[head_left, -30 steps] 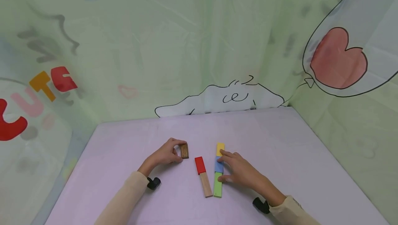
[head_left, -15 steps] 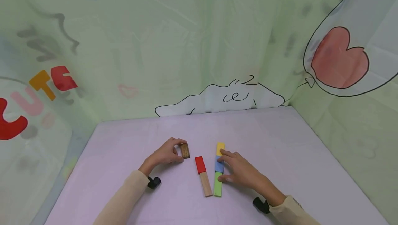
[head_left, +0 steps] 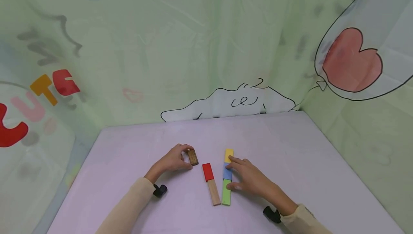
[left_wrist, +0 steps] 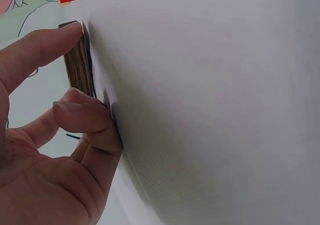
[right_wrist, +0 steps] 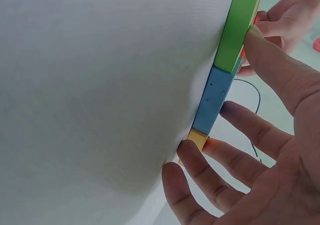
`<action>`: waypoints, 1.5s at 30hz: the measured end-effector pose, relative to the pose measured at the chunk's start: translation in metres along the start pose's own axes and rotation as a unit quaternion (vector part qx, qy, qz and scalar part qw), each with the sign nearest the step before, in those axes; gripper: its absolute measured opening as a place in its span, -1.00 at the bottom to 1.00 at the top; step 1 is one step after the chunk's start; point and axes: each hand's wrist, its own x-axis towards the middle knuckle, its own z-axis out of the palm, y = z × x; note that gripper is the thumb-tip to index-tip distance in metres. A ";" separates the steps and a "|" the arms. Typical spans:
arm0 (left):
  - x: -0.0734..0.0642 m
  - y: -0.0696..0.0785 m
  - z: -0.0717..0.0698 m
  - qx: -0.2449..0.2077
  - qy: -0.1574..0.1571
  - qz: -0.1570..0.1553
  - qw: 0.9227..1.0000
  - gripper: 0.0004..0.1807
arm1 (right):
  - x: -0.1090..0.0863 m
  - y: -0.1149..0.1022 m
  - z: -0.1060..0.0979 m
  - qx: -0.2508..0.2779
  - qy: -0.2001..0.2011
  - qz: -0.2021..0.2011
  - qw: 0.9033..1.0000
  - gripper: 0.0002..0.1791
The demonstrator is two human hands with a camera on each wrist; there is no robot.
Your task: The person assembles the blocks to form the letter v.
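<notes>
My left hand (head_left: 174,159) pinches a small dark brown wooden block (head_left: 193,158) at its two ends, low at the tabletop. In the left wrist view, thumb and fingers bracket the brown block (left_wrist: 79,67). To the right, a straight row runs from a yellow block (head_left: 229,152) through a blue block (head_left: 227,173) to a green block (head_left: 226,198). Across that row lies my right hand (head_left: 251,178), fingers spread and loosely bent. The right wrist view has its thumb tip at the green block (right_wrist: 232,32) and a fingertip beside the blue block (right_wrist: 212,97).
Between the hands, a red block (head_left: 208,172) meets a plain wood block (head_left: 213,192) end to end, slanting toward the row's green end. Printed fabric walls (head_left: 180,47) enclose the pale table (head_left: 145,137) at the back and sides.
The brown block has turned slightly in my left fingers, its near end swinging to the right. My right hand and the coloured blocks have stayed in place.
</notes>
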 end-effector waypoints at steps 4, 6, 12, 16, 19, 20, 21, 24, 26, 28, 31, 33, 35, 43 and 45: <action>-0.001 0.002 -0.001 0.000 -0.001 0.001 1.000 -0.27 | 0.001 0.000 0.000 -0.002 -0.002 0.002 1.000 -0.31; -0.001 0.003 -0.001 0.000 -0.002 0.000 1.000 -0.27 | 0.002 0.000 0.000 -0.004 -0.003 0.003 1.000 -0.31; 0.000 0.005 -0.001 -0.009 -0.006 0.004 1.000 -0.26 | 0.000 -0.001 -0.002 -0.008 -0.004 -0.003 1.000 -0.29; 0.002 0.006 -0.001 -0.023 -0.014 0.005 1.000 -0.26 | 0.000 -0.001 -0.001 -0.007 -0.001 -0.003 1.000 -0.30; 0.004 0.007 -0.001 -0.031 -0.021 0.009 0.999 -0.28 | 0.001 0.000 0.000 -0.004 0.002 0.000 1.000 -0.30; 0.004 0.008 -0.001 -0.032 -0.024 0.011 0.999 -0.28 | 0.001 0.000 0.000 -0.005 0.002 -0.001 1.000 -0.30; 0.005 0.008 -0.001 -0.033 -0.026 0.013 0.999 -0.28 | 0.001 0.000 0.000 -0.007 0.003 -0.002 1.000 -0.30; 0.006 0.010 -0.001 -0.034 -0.034 0.018 0.999 -0.28 | 0.001 0.000 0.001 -0.007 0.002 0.000 1.000 -0.30; 0.006 0.010 -0.001 -0.034 -0.037 0.019 0.999 -0.27 | 0.001 -0.001 0.000 -0.009 0.001 0.001 1.000 -0.30; 0.006 0.011 -0.001 -0.035 -0.038 0.019 0.999 -0.27 | 0.001 -0.001 0.000 -0.007 0.000 0.005 1.000 -0.30; 0.007 0.012 0.000 -0.037 -0.038 0.021 0.998 -0.27 | 0.001 -0.002 -0.001 -0.001 -0.002 0.008 1.000 -0.31; 0.007 0.013 0.001 -0.039 -0.039 0.022 0.998 -0.28 | 0.001 -0.003 -0.001 0.003 -0.004 0.009 1.000 -0.30; 0.008 0.013 0.002 -0.040 -0.039 0.025 0.998 -0.28 | 0.002 -0.003 -0.001 0.009 -0.006 0.011 1.000 -0.30; 0.010 0.015 0.005 -0.047 -0.044 0.027 0.998 -0.28 | 0.001 -0.004 0.000 0.034 -0.013 0.022 0.999 -0.30; 0.010 0.016 0.005 -0.047 -0.043 0.026 0.998 -0.28 | 0.001 -0.004 0.000 0.038 -0.015 0.026 0.999 -0.31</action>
